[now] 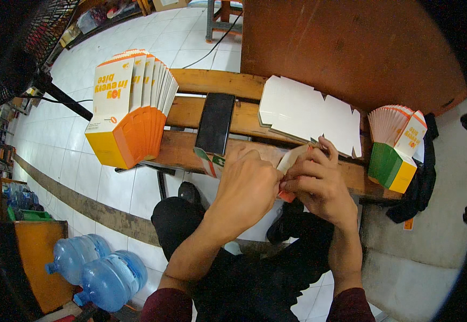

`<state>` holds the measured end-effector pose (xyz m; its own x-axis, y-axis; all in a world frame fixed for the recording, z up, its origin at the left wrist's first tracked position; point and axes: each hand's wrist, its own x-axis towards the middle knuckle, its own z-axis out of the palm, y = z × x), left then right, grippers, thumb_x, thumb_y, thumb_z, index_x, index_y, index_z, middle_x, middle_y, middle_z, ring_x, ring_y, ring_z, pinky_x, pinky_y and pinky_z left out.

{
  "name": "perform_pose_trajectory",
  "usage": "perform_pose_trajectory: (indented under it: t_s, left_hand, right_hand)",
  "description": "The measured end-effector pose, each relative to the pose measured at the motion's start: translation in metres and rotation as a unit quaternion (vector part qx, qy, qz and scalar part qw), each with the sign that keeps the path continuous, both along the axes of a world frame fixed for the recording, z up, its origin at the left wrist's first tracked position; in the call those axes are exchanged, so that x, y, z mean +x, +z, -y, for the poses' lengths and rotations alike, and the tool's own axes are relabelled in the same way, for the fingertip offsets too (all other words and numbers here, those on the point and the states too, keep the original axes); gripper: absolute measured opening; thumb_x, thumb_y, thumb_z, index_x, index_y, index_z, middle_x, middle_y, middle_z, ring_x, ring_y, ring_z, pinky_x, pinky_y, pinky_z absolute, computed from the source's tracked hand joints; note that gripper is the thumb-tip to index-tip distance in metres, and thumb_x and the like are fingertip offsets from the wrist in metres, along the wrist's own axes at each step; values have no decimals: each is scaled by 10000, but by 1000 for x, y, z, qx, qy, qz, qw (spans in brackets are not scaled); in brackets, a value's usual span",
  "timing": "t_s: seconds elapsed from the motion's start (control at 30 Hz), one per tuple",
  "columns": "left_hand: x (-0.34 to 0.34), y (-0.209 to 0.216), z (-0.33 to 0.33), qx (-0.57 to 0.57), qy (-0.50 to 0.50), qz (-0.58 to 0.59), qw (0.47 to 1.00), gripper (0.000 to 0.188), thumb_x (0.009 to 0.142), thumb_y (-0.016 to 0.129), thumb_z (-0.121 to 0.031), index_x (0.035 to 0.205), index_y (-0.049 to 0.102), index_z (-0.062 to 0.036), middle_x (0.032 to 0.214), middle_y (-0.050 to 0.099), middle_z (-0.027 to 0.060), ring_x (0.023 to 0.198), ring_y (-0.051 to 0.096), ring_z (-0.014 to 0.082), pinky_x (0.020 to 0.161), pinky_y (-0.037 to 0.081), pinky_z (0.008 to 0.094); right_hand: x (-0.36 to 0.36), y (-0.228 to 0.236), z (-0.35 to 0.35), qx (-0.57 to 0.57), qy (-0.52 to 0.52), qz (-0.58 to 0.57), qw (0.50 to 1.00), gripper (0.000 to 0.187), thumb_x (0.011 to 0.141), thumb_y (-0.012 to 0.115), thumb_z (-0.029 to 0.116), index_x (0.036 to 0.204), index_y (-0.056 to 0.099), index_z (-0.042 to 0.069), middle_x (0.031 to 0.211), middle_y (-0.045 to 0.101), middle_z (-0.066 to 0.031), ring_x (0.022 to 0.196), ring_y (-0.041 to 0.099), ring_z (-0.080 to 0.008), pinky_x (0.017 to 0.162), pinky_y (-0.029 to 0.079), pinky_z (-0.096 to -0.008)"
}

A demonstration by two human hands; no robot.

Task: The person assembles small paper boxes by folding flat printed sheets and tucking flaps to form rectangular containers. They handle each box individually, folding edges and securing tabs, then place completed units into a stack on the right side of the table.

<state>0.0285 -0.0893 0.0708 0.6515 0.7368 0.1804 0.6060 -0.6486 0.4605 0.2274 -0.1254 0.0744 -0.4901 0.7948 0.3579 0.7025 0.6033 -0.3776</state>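
Note:
In front of me, over the near edge of the wooden bench, my left hand [248, 185] and my right hand [319, 180] meet on a small white and orange paperboard carton [293, 156]. The fingers of both hands are closed on it, and they cover most of its shape. Beyond my right hand lies a stack of flat white die-cut carton blanks [308, 110]. A black phone-like slab [215, 123] lies to the left of my hands, with a white, red and green printed piece [210, 162] under its near end.
Nested orange, yellow and white cartons [112, 91] stand at the bench's left end. Green, yellow and white ones [397, 155] sit at its right end. A brown board [346, 48] rises behind the slatted bench [201, 80]. Blue water bottles [112, 279] lie at lower left, near a fan [45, 32].

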Motion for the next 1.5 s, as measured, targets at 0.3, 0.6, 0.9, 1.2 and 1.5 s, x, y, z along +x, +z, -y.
perform_pose_trajectory:
  t_s: [0.3, 0.6, 0.9, 1.2, 1.5]
  left_hand:
    - [-7, -1, 1, 21, 31, 20, 999, 172, 774, 716, -172, 929, 759, -110, 945, 707, 117, 1024, 609, 301, 1028, 366, 501]
    - [-10, 4, 2, 16, 27, 3, 1000, 175, 782, 696, -171, 935, 773, -137, 894, 702, 108, 1017, 611, 289, 1020, 362, 496]
    - [-12, 4, 1, 15, 26, 16, 999, 165, 773, 707, -159, 918, 776, -122, 847, 700, 109, 972, 624, 300, 1017, 363, 497]
    - [-7, 1, 3, 22, 2, 52, 998, 313, 832, 618, -117, 1134, 660, -50, 1088, 667, 159, 1105, 580, 322, 1095, 277, 555]
    - [-7, -6, 5, 10, -40, 96, 995, 575, 813, 690, -191, 1338, 519, -32, 1177, 640, 202, 1090, 615, 353, 1064, 374, 469]
  right_hand:
    - [-5, -10, 1, 110, -26, -29, 993, 210, 639, 769, 49, 794, 689, 165, 890, 695, 33, 954, 618, -204, 1128, 267, -507]
    - [-10, -15, 5, 126, -23, -18, 992, 133, 691, 746, 160, 818, 710, 174, 931, 689, 31, 985, 607, -202, 1099, 278, -548]
    - [-16, -16, 5, 132, -41, -15, 990, 203, 655, 763, 44, 806, 704, 167, 902, 701, 13, 944, 629, -213, 1112, 298, -517]
    - [-12, -10, -1, 25, -40, 22, 999, 164, 681, 733, 91, 823, 662, 132, 938, 641, -3, 1001, 582, -253, 1069, 315, -507]
    - [14, -25, -1, -257, -29, -153, 954, 182, 834, 571, 62, 1015, 559, 73, 885, 596, -80, 881, 596, -262, 924, 444, -471]
